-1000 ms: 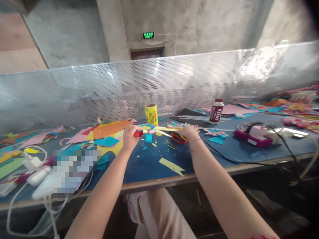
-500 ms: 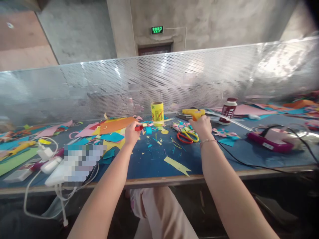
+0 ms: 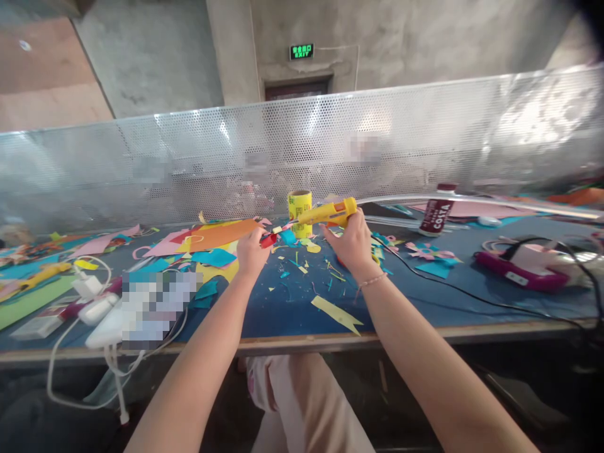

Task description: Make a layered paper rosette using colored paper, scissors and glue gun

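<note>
In my right hand is a yellow hot glue gun, held above the table with its nozzle pointing left. A long clear glue stick runs out of its back. My left hand pinches a small paper piece that looks red, with pale and blue bits by the fingertips. The nozzle is close to this paper; whether they touch I cannot tell. Just behind the gun stands a yellow printed roll. Scissors are mostly covered by my right hand.
Coloured paper sheets and scraps lie across the blue table, with a notched yellow strip near the front edge. A dark red bottle and a purple device with a black cable are on the right. White cables and chargers crowd the left.
My right hand has lifted the glue gun and brought it left towards the paper in my left hand. The scissors are now mostly hidden. My left hand has barely moved.
</note>
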Demonstrator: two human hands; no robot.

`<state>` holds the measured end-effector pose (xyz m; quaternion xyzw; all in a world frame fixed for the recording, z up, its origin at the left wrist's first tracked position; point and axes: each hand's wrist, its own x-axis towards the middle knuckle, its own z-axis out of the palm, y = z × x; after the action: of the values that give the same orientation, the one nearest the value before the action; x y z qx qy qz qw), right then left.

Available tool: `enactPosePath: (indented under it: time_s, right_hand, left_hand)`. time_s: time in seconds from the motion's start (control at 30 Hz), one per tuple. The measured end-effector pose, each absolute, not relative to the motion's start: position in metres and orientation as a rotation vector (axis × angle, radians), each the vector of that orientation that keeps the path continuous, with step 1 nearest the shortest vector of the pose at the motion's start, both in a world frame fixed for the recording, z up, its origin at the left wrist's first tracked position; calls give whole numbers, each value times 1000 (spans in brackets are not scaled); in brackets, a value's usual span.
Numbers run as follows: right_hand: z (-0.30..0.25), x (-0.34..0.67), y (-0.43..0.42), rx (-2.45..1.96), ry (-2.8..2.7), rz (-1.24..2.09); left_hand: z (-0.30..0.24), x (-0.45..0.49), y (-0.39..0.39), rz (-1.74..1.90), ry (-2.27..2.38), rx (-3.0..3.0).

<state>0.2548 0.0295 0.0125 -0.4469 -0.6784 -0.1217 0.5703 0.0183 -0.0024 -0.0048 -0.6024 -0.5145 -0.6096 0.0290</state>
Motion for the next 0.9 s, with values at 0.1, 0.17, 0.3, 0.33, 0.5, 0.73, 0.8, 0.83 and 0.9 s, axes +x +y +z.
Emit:
enactPosePath:
  time_s: [0.1,0.17,0.3,0.33,0.5,0.73,0.8,0.83,0.9]
  right_hand:
    - [11,256,31,-1028,-1594,-323]
    - [9,257,34,-976,-1595,-381]
    - [5,257,40,-849,-1580,-527]
    - [4,257,41,-832,-1582,-556]
    - [5,258,38,-800,-1621,-637]
    - [5,258,37,-843,-1646,-647]
    - [4,258,38,-864,-1642,-645]
    - [4,258,38,-868,-1637,-649]
    - [4,259,39,-873,-1631,-655]
  left_hand:
    - [-4,20,-4,-1843,-1527,-1858]
    - [-4,21,-3,-1787,-1486,-1858]
    - [-7,21,0,-1552,-1463,-1826]
    - [-7,21,0,-1508,-1457,-1815]
    - [-7,23,-1,-1471,-1450,-1769]
    - [-7,28,-3,-1535,-1441,-1786]
    - [-8,28,-3,-1540,-1425,-1781]
    - [-8,28,-2,-1538,-1417,-1778]
    - [-8,28,-1,-1530,-1403,-1777]
